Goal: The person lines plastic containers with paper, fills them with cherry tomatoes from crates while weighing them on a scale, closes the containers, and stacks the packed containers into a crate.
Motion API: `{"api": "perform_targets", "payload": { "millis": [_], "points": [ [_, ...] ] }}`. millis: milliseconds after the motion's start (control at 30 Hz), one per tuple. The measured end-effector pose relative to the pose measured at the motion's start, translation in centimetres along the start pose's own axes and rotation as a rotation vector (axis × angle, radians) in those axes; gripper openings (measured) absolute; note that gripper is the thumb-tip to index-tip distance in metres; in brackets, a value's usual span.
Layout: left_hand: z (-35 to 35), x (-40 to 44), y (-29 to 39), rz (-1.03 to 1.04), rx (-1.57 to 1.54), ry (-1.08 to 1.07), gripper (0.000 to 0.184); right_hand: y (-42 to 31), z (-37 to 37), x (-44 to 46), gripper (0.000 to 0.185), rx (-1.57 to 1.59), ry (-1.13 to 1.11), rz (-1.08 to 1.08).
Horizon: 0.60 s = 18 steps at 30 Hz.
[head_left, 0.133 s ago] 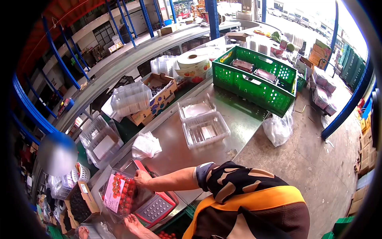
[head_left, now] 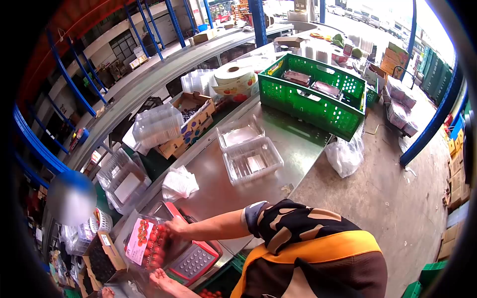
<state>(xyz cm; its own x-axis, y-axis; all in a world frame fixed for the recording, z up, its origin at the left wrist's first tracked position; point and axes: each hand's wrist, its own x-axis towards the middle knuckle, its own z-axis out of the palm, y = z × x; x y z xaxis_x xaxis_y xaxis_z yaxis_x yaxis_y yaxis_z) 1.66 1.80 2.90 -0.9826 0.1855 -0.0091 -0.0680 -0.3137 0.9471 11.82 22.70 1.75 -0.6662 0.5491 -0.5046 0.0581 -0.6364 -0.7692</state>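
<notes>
A clear plastic pack of red cherry tomatoes (head_left: 158, 244) with a pink label lies tilted at the lower left, over a red scale (head_left: 193, 262) with a keypad. My right hand (head_left: 176, 228) grips the pack's upper right edge, fingers closed. At its lower edge, my left hand (head_left: 162, 281) holds the corner with curled fingers. An open, empty clear clamshell (head_left: 252, 161) rests on the metal table (head_left: 208, 198). White folded sheets (head_left: 180, 184) lie between the clamshell and the scale.
A green crate (head_left: 310, 115) with dark packs stands at the table's far end. Stacked clear containers (head_left: 158, 124) and a fruit carton (head_left: 191, 131) are on the left. Beyond the tomatoes is a co-worker with a blurred head (head_left: 72, 198); a co-worker's hand (head_left: 107, 292) shows at the bottom.
The whole view has shifted slightly to the left. Both my hands keep their places at the tomato pack, which has hardly moved against the scale.
</notes>
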Motion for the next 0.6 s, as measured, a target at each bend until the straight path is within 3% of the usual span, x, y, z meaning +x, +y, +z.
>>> {"api": "perform_targets", "payload": {
  "millis": [67,100,133,267,300,367,433,500,567,600],
  "points": [
    [5.6,-5.4,4.2,0.217,0.113,0.030,0.024,0.2,1.6,-4.3,0.118,0.346,-0.256,0.252],
    [7.7,-8.3,5.6,0.293,0.217,0.014,0.021,0.1,1.9,-6.4,0.129,0.436,-0.383,0.277],
    [8.3,-9.3,4.9,0.371,0.296,-0.028,0.019,-1.4,2.4,-8.2,0.107,0.465,-0.326,0.360],
    [11.4,-14.9,2.4,0.642,0.421,-0.196,0.023,-3.2,1.2,-7.2,0.073,0.860,-0.617,0.140],
    [12.3,-16.6,1.6,0.733,0.378,-0.221,0.024,-6.2,-1.1,-12.7,0.045,0.855,-0.584,-0.017],
    [14.8,-21.4,1.7,0.855,0.354,-0.363,0.020,-8.5,-5.5,-14.5,0.047,0.879,-0.620,-0.107],
    [16.5,-25.9,1.0,0.733,0.252,-0.755,0.015,-11.8,-12.3,-18.2,0.050,0.769,-0.479,-0.245],
    [18.2,-28.0,-0.5,1.055,0.444,-0.941,0.012,-16.8,-20.3,-25.1,0.052,0.594,-0.236,-0.279],
    [18.9,-29.8,-3.6,0.976,0.543,-0.967,0.012,-21.3,-29.6,-30.4,0.056,0.433,0.027,-0.327],
    [18.9,-30.8,-6.0,0.775,0.584,-0.925,0.013,-23.6,-34.4,-32.4,0.063,0.434,0.052,-0.403]
  ]
}}
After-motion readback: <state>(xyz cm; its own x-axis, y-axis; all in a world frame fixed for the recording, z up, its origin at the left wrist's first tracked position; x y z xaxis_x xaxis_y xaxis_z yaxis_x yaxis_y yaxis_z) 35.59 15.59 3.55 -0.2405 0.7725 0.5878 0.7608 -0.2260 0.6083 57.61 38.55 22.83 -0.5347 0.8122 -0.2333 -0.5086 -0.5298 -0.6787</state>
